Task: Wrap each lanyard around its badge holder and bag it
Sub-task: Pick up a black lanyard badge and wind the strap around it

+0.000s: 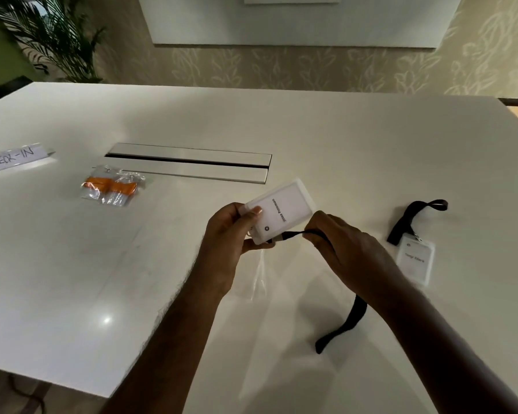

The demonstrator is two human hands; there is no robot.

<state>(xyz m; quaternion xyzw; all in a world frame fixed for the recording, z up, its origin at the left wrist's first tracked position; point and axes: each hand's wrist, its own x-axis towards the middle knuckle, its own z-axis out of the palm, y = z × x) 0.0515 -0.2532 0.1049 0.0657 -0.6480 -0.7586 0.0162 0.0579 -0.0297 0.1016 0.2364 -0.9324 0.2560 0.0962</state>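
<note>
My left hand pinches the badge holder by its near corner, long axis slanting up and away. My right hand, just right of the holder, is closed on the black lanyard, whose slack trails onto the tabletop.

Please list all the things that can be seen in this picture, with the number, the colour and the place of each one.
table: 1, white, fills the view
sign: 1, white, reads CHECK-IN, far left
metal slot cover: 1, silver, table centre
bagged lanyard: 1, orange in clear bag, left of centre
held badge holder: 1, white, in left hand
held lanyard: 1, black, trails from right hand onto table
second badge holder: 1, white, right side
second lanyard: 1, black, clipped to it
empty bag: 1, clear, below hands
plant: 1, green, top left
left hand: holds badge holder
right hand: holds lanyard
</note>
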